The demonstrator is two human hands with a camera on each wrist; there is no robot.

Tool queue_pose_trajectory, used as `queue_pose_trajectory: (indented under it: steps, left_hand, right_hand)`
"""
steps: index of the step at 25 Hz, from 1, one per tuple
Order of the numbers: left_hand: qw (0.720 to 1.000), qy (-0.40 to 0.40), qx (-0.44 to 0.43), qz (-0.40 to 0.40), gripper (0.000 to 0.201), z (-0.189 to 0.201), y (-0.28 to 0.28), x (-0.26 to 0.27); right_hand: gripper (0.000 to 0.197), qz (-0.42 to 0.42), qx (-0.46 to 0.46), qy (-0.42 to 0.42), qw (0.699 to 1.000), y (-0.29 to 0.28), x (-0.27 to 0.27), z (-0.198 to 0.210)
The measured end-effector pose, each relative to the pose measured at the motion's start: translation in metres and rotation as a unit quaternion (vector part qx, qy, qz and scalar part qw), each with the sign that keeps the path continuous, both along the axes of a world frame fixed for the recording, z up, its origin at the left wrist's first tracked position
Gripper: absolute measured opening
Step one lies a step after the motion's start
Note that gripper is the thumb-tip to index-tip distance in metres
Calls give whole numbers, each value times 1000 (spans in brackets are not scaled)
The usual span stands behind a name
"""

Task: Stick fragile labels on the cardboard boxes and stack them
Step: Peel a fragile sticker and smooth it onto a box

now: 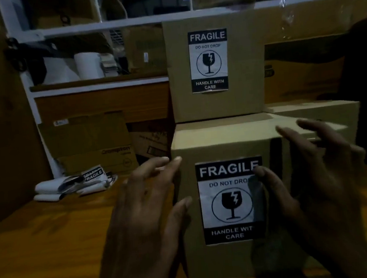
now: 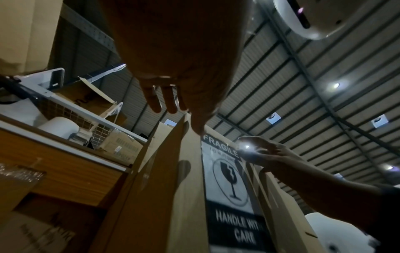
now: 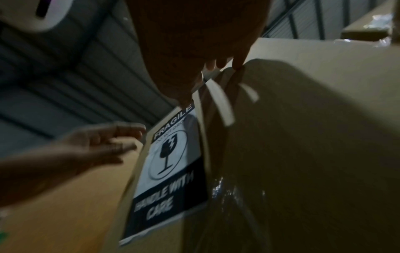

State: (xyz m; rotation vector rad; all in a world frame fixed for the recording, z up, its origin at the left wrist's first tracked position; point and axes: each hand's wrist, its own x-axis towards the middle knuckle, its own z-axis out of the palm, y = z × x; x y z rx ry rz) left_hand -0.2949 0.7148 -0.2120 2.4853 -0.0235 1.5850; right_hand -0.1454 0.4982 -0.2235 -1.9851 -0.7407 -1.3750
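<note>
Your left hand (image 1: 145, 199) and right hand (image 1: 309, 172) flank the near cardboard box (image 1: 195, 259) on the table (image 1: 42, 239), fingers straight and spread, gripping nothing. Its front carries a fragile label (image 1: 228, 201), and your right thumb lies over the label's right edge (whether it presses, I cannot tell). A second labelled box (image 1: 245, 67) sits stacked behind. Spare labels (image 1: 93, 174) lie on the table's left.

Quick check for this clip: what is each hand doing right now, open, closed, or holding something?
Left hand: open, fingers straight at the left edge of the front box.
Right hand: open, fingers spread at the box's right side, gripping nothing.
</note>
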Motion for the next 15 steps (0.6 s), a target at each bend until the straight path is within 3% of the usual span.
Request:
queue_pose_trajectory:
  steps: [3,7,15]
  left_hand:
    - [999,32,-19,-13,54,28,-5,9]
    - [989,127,-65,-33,25,63,-11,21]
    - [960,239,-132,-65,14,100,-10,9]
  right_hand:
    - [62,-20,-62,49,997,5,-8,13]
    - [50,17,-62,110,992,8,-18,20]
    - [44,31,-80,219,972,-1,-42,54]
